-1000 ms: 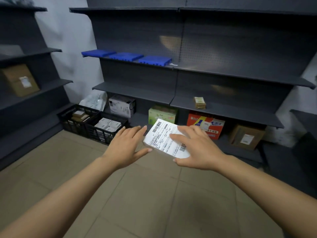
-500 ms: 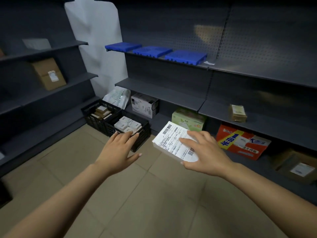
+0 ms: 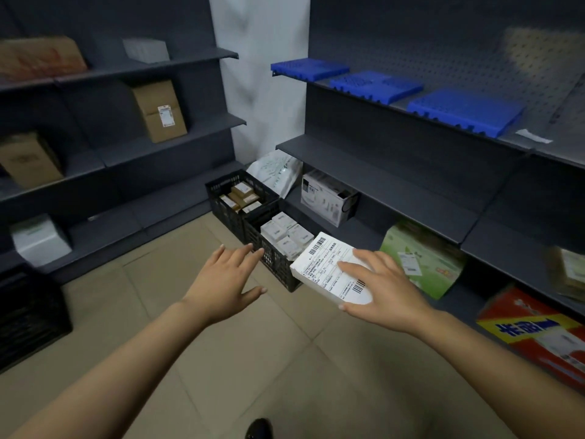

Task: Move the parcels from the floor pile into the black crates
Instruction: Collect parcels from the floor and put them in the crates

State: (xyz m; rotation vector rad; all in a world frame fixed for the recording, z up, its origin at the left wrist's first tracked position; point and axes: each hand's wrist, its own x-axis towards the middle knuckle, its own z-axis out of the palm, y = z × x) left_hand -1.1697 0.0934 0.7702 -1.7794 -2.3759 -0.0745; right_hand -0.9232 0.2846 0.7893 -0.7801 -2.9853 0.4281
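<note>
Right hand (image 3: 384, 288) grips a flat white labelled parcel (image 3: 332, 268) above the nearer black plastic crate (image 3: 272, 258); left hand (image 3: 226, 275) hovers open-fingered beside it. Carrying step under way; lowering among the crate's white boxes (image 3: 283, 234) likely follows.

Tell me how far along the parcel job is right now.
Done: both black crates hold parcels, brown ones in the far crate, white ones in the near crate. In hand: the right hand holds a white labelled parcel just at the near crate; the left hand is open and empty. Left: that parcel is not yet in. The floor pile is out of view, so the remainder cannot be judged.
</note>
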